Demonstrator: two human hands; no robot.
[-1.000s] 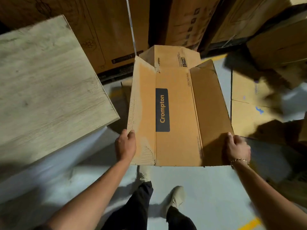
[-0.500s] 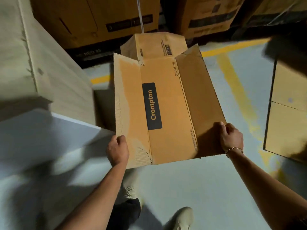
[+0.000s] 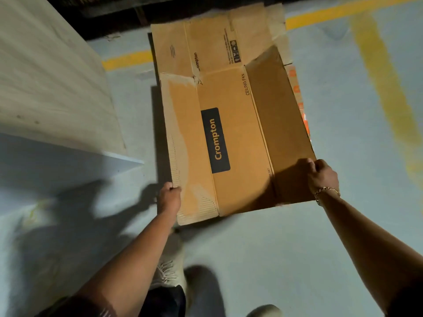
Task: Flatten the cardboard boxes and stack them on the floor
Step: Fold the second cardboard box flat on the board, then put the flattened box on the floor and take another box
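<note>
Head view, hands [image 3: 169,197] [image 3: 322,177] gripping box [image 3: 238,138] edges, floor [image 3: 343,110] beside

Room inventory, as seen from where I stand.
- Floor [image 3: 338,124]: grey-blue painted concrete, smooth, under me and ahead.
- Yellow line [image 3: 320,13]: painted band across the floor's far edge, seen in two stretches.
- Yellow stripe [image 3: 384,88]: wider and worn, running from that line toward me along the floor's right side.
- Wood-grain tabletop [image 3: 45,76]: pale, at my left.
- White panel [image 3: 57,165]: below the tabletop's near edge, in shade.
- Dark strip [image 3: 109,21]: along the floor's far edge, detail lost.
- Light: dim and warm, with blurred shadows [image 3: 68,225] on the floor's near left.
</note>
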